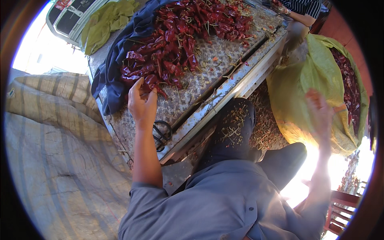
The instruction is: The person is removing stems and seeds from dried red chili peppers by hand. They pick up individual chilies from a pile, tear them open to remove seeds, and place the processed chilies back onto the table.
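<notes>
A heap of dried red chili peppers (177,42) lies on a worn metal surface (186,90) strewn with seeds and stems. At the near left end of the heap, my left hand (143,99) reaches in, thumb and forefinger apart, touching or just beside the peppers; nothing is seen between them. My right hand (318,103), blurred, is raised in front of a yellow-green woven sack (297,78) that is filled with chilies; whether it holds anything cannot be told. Black-handled scissors (162,133) rest by my left forearm near the surface's edge.
Dark blue cloth (112,69) runs along the heap's left side, beyond it another yellow-green sack (105,25). A striped tarp (60,144) spreads at left. Stems (265,123) cover the ground by my knees. Another person's forearm (300,18) is at upper right, a red wooden chair (342,210) at lower right.
</notes>
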